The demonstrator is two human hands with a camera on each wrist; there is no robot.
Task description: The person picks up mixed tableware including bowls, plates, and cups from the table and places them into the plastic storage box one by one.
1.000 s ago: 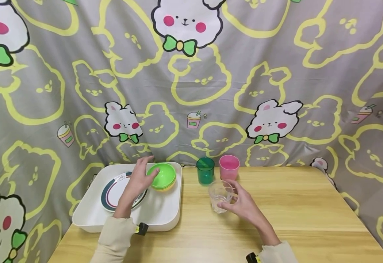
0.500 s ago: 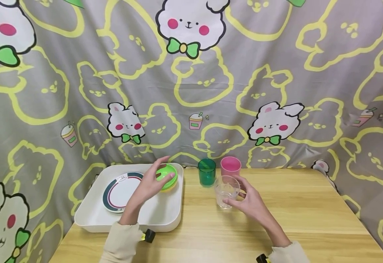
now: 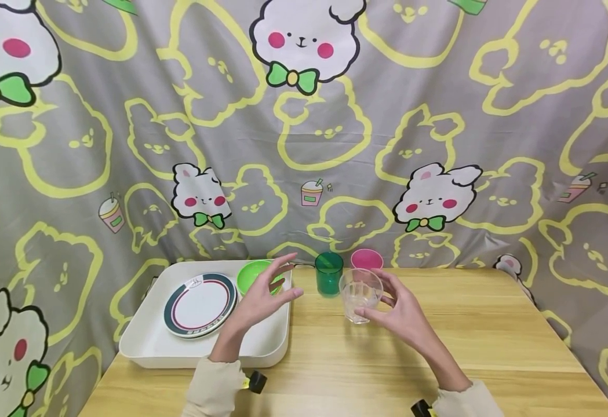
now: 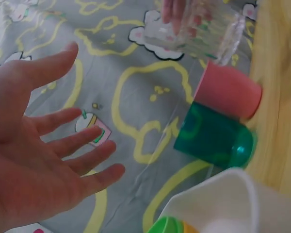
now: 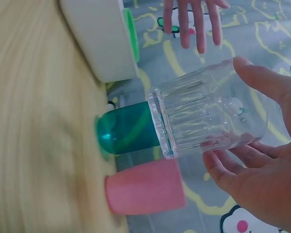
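My right hand [image 3: 400,310] holds a clear ribbed cup [image 3: 360,295] between thumb and fingers. In the right wrist view, the clear cup [image 5: 203,111] is raised off the table, its base toward the tabletop. Behind it stand a green cup [image 3: 328,275] and a pink cup [image 3: 367,259], the pink one partly hidden by the clear cup and my fingers. My left hand [image 3: 262,301] is empty, fingers spread, over the right side of a white tray [image 3: 262,347]. It overlaps the stacked green bowl [image 3: 251,272] in the head view.
White plates [image 3: 199,304] with a dark green and red rim lie stacked in the tray's left part. The wooden table [image 3: 491,336] extends to the right. A grey curtain [image 3: 335,145] with bunny prints hangs right behind the table's far edge.
My left hand has moved right, from over the bowls toward the tray's right edge. My right hand has lifted the clear cup a little, up and to the right.
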